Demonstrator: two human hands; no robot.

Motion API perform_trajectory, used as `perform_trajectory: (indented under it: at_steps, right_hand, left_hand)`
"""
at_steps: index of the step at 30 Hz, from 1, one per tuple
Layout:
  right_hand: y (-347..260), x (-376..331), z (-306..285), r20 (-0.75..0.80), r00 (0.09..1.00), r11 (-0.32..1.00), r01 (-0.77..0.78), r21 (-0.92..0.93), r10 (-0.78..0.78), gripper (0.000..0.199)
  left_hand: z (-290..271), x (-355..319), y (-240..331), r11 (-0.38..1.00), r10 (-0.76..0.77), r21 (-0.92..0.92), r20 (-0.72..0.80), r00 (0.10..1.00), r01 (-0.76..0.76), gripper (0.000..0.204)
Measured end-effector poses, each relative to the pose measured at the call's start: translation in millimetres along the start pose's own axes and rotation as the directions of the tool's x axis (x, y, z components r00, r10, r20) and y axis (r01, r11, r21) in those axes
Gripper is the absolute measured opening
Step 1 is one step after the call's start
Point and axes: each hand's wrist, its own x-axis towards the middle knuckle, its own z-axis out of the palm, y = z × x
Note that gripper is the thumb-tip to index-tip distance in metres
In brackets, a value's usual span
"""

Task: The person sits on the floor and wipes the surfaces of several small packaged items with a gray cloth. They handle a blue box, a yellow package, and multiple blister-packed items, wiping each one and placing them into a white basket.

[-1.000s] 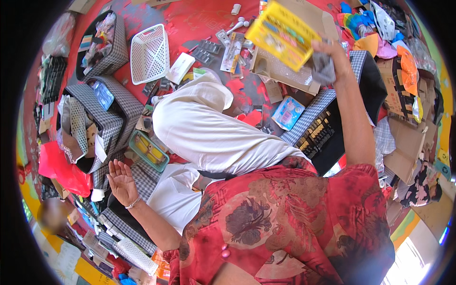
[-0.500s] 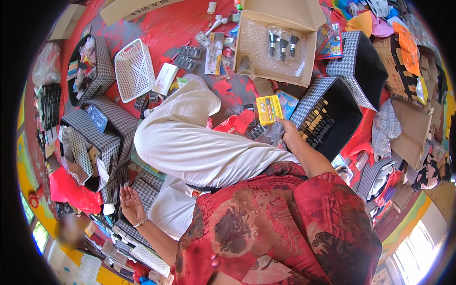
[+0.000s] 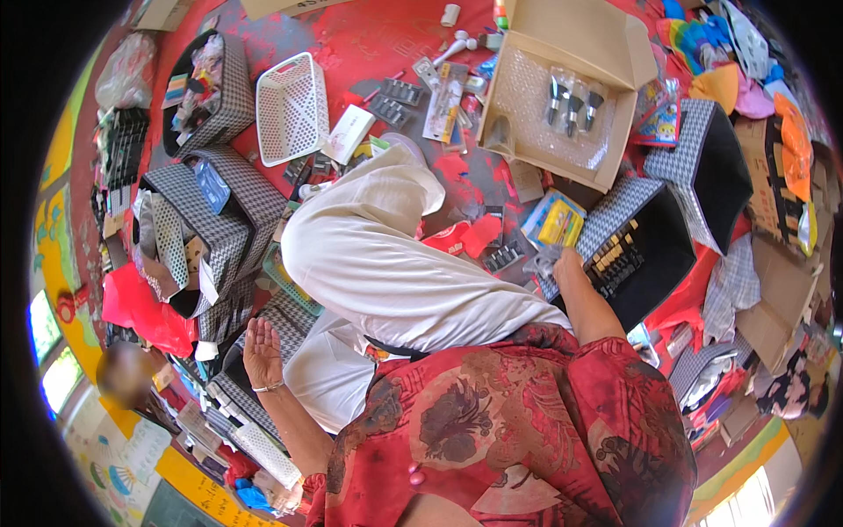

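My right hand [image 3: 571, 266] is closed on a crumpled grey piece [image 3: 543, 261], cloth or thin plastic, beside a houndstooth storage box [image 3: 625, 198] with a black inside. Rows of gold-and-black pieces [image 3: 617, 259] sit in that box. Just beyond my fingers lies a yellow pack [image 3: 560, 224] with a blue pack [image 3: 534, 227] showing at its left. My left hand [image 3: 262, 351] is raised with its palm up and its fingers stretched, holding nothing. It is left of my bent knee, near a houndstooth box.
An open cardboard box [image 3: 518, 105] lined with bubble wrap holds bagged brushes [image 3: 575, 104]. A white plastic basket [image 3: 291, 110], a white carton [image 3: 349, 133] and black trays [image 3: 395, 98] lie on the red floor. Houndstooth boxes [image 3: 235, 92] stand at left, a red bag [image 3: 145, 307] beside them.
The whole view has shifted. The yellow pack has moved right against the blue one, which now shows on its left. My right hand has drawn slightly back with the grey piece.
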Motion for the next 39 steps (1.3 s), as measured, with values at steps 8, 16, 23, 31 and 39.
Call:
perform_trajectory:
  at_steps: [8, 16, 23, 31, 39]
  right_hand:
    - [0, -5, -20, -0.052, 0.988, 0.930, 0.118, -0.348, -0.145, 0.032]
    - [-128, -155, 112, 0.730, 0.638, 0.826, 0.533, -0.186, -0.247, 0.018]
    - [-140, -358, 336, 0.967, 0.134, 0.182, 0.979, -0.095, -0.217, 0.015]
    - [-6, -372, 470, 0.963, 0.234, -0.898, 0.440, 0.017, 0.133, 0.032]
    - [60, -248, 452, 0.971, 0.222, -0.944, 0.329, 0.005, 0.083, 0.050]
  left_hand:
    - [9, 19, 3, 1.000, -0.008, -0.014, -0.094, 0.996, 0.007, 0.034]
    - [20, 71, -15, 0.996, -0.074, -0.040, -0.005, 0.997, 0.074, 0.032]
    - [40, 73, -8, 0.994, -0.100, -0.037, 0.073, 0.992, 0.103, 0.026]
    - [54, 63, 10, 0.988, -0.144, 0.050, 0.007, 0.990, 0.144, 0.024]
    - [56, 82, -9, 0.961, -0.271, 0.029, -0.080, 0.959, 0.274, 0.025]
